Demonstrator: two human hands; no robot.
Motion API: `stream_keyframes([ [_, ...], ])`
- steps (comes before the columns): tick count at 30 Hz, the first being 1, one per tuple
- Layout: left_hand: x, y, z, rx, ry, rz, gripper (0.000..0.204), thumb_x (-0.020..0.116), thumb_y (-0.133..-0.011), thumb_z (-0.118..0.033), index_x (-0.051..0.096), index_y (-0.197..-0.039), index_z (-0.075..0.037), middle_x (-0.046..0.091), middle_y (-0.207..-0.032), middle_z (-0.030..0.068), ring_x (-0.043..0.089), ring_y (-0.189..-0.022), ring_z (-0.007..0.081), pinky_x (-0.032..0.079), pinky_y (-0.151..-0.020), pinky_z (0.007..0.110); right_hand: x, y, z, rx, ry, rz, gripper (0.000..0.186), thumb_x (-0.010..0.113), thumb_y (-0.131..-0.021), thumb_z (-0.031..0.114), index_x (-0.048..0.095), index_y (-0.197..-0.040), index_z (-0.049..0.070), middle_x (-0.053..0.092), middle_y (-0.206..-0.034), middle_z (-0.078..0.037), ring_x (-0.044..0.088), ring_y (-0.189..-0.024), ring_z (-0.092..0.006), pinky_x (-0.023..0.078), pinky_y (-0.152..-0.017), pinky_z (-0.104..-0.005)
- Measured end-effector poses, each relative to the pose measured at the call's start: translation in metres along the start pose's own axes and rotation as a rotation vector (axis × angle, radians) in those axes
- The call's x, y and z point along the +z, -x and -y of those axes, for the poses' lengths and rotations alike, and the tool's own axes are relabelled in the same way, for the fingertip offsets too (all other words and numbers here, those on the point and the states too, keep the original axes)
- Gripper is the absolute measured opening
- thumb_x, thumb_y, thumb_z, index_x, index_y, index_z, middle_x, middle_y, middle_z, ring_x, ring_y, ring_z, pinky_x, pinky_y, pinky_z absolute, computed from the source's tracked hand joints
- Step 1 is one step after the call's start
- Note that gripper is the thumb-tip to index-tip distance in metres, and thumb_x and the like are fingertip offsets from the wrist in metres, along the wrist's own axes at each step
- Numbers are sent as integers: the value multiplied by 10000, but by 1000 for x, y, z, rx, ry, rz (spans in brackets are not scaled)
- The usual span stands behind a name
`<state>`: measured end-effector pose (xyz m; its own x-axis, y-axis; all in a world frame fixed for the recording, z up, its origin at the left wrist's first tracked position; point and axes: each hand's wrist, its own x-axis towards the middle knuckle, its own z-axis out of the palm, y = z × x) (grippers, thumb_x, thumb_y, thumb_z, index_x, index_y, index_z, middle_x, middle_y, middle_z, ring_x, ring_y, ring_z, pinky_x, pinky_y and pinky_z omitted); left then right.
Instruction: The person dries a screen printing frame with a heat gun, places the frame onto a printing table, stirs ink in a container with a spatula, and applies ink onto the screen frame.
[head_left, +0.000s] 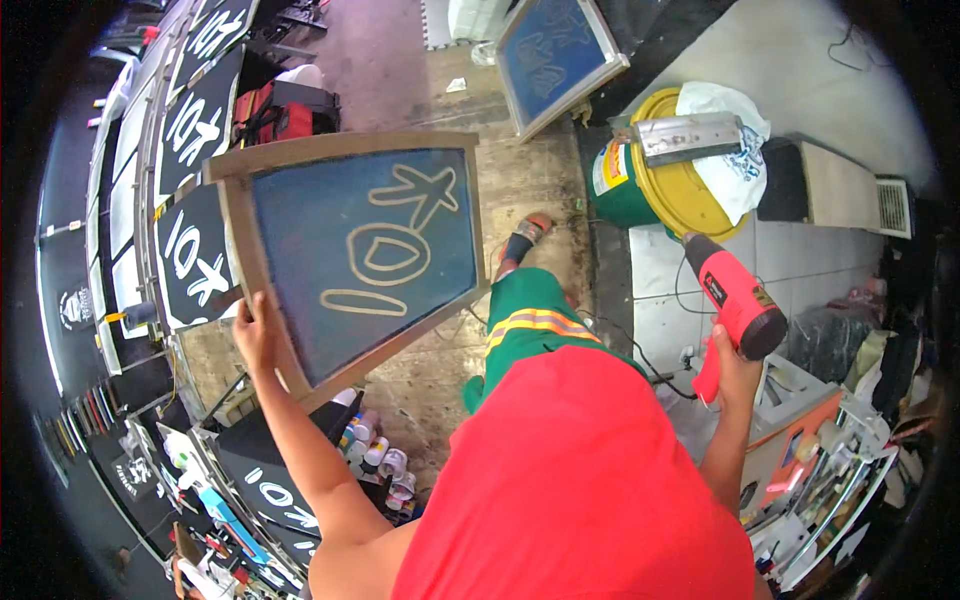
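Note:
A wooden-framed printing screen point(300, 220) with blue mesh and a pale outlined design tilts in front of me on the left. My left hand point(257, 335) is closed on the lower left side of its frame. In my right hand point(735, 362) is a red and black heat gun point(738, 300), gripped by its handle. The gun's dark nozzle points up and to the left, toward the green bucket and apart from the screen. A cord trails from the handle's lower end. Whether the gun is running cannot be seen.
A green bucket with a yellow lid point(660, 185) bears a metal box point(690, 138) and a white bag point(735, 170). Another framed screen point(560, 60) leans at the back. Printed black cloths point(190, 250) line the left. Bottles and jars point(375, 450) stand below the screen.

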<state>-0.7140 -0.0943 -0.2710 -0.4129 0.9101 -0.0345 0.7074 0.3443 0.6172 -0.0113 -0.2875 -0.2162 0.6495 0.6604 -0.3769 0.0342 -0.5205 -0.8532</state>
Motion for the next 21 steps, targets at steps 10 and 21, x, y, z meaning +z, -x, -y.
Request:
stream_keyframes([
  [10, -15, 45, 125, -428, 197, -237, 684, 536, -982, -704, 686, -1001, -37, 614, -883, 32, 525, -818, 152, 456, -733, 326, 13, -3, 2, 22, 125, 29, 339, 724, -957, 142, 644, -1264, 20, 731, -1102, -69, 691, -828, -146, 550, -672, -294],
  [21, 99, 124, 152, -622, 797, -309, 711, 517, -1057, -555, 518, -1462, 30, 608, -1404, 126, 597, -1240, 238, 439, -1089, 360, 30, -12, 22, -55, 212, 142, 342, 685, -964, 116, 641, -1279, -10, 727, -1147, -85, 684, -869, -164, 543, -734, -320],
])
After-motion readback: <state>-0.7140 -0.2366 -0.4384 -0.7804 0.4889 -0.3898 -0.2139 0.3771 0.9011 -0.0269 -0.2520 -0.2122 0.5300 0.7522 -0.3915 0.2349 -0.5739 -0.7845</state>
